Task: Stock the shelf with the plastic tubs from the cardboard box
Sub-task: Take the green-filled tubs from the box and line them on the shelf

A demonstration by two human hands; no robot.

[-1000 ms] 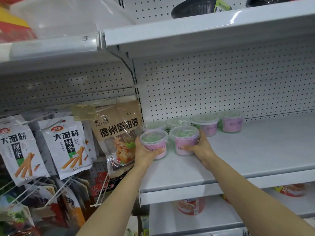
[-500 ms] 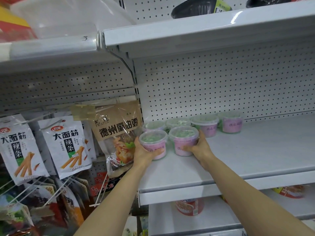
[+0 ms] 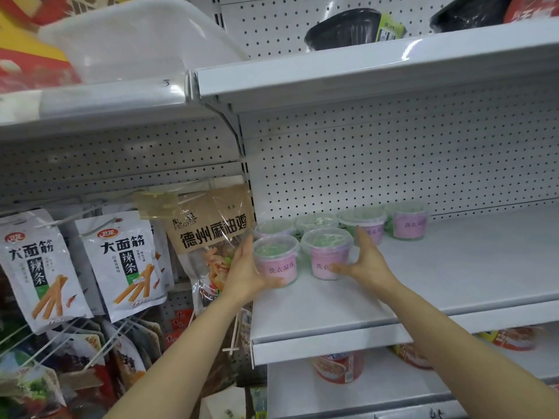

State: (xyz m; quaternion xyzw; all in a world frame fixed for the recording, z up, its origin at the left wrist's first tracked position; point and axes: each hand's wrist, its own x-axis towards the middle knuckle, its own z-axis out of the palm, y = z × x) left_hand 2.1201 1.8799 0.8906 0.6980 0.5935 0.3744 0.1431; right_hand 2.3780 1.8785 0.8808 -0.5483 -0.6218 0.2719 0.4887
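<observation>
Two clear-lidded tubs with pink labels stand side by side at the left front of the white shelf [image 3: 453, 267]: the left tub [image 3: 276, 261] and the right tub [image 3: 328, 252]. My left hand [image 3: 245, 267] lies flat against the left tub's outer side, fingers straight, thumb along its base. My right hand [image 3: 363, 261] is spread beside the right tub, thumb in front of it and fingers lifted off. Behind them stands a row of several more tubs [image 3: 408, 220] against the pegboard. The cardboard box is out of view.
Snack bags [image 3: 121, 261] and a brown chicken bag [image 3: 211, 234] hang on hooks just left of the shelf. The shelf above [image 3: 363, 71] carries black bowls [image 3: 344, 28]. Red cups [image 3: 338, 367] stand on the shelf below. A white plastic bin [image 3: 121, 34] sits top left.
Both hands have loosened from the two front tubs: the fingers that were wrapped around them are now spread and straight. The tubs stay standing on the shelf.
</observation>
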